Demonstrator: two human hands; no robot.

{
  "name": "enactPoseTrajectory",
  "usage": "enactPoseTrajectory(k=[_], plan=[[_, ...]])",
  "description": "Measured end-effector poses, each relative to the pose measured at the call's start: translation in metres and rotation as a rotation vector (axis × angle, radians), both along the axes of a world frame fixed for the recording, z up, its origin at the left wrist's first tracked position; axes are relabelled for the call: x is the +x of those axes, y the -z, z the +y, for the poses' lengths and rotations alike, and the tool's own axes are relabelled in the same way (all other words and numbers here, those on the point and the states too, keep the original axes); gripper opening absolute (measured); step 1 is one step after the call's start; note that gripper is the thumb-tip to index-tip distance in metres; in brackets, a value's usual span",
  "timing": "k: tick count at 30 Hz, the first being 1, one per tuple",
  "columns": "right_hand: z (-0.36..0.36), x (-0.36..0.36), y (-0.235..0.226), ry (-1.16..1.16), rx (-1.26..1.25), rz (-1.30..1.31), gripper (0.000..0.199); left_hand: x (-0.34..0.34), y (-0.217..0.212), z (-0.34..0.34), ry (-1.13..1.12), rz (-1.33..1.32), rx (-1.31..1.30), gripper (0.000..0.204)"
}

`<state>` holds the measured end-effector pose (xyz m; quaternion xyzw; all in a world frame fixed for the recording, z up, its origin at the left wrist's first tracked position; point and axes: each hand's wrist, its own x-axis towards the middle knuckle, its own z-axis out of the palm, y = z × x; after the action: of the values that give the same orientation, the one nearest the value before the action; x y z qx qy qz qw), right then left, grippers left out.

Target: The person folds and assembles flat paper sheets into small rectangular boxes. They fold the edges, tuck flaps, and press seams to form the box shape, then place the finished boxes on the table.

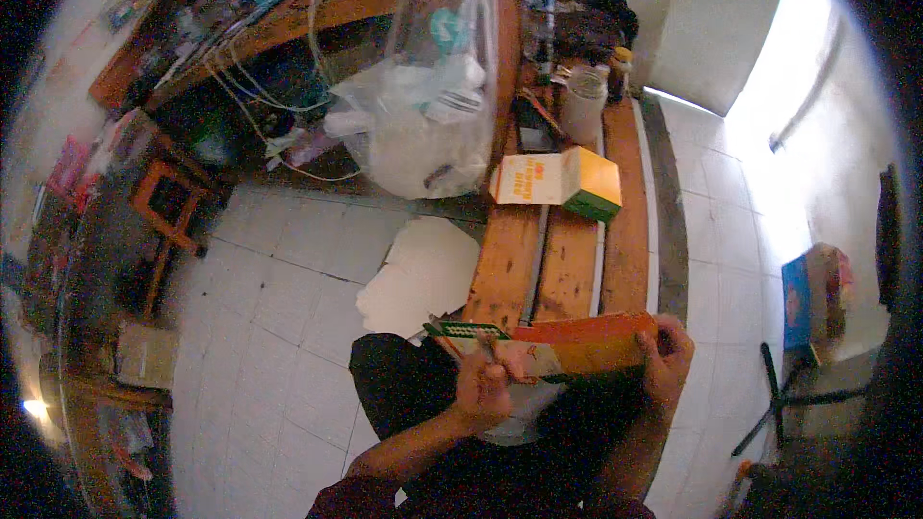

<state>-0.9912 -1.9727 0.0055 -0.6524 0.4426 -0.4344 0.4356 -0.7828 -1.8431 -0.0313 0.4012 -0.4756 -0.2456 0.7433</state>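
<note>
A long, flattened piece of printed cardboard (591,341) in orange, yellow and green spans my lap, tilted slightly up to the right. My left hand (484,389) is closed at its left part, close to a green strip with a row of pale marks. A small greyish thing shows by those fingers, too blurred to name. My right hand (667,358) pinches the right end of the cardboard, thumb on the near face. Beyond it on the wooden bench (505,264) lies a white, yellow and green cardboard box (588,183) with its white flap spread to the left.
A clear plastic bag (423,135) of white things hangs by the desk. Farther along the bench stand a cloudy jar (584,104) and a water bottle (538,14). A pale torn sheet (423,269) lies left of the bench. An orange stool (168,204) is at the left.
</note>
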Motion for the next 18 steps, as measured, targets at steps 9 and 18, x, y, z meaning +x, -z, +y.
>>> enactPoseTrajectory(k=[9, 18], plan=[[0.0, -0.004, 0.001, 0.063, 0.078, -0.022, 0.019, -0.003, -0.037, -0.002, 0.056, 0.152, 0.243, 0.042], [-0.014, -0.001, -0.015, 0.045, 0.073, 0.008, 0.019, -0.01, -0.079, 0.003, 0.446, -0.48, 0.038, 0.039]])
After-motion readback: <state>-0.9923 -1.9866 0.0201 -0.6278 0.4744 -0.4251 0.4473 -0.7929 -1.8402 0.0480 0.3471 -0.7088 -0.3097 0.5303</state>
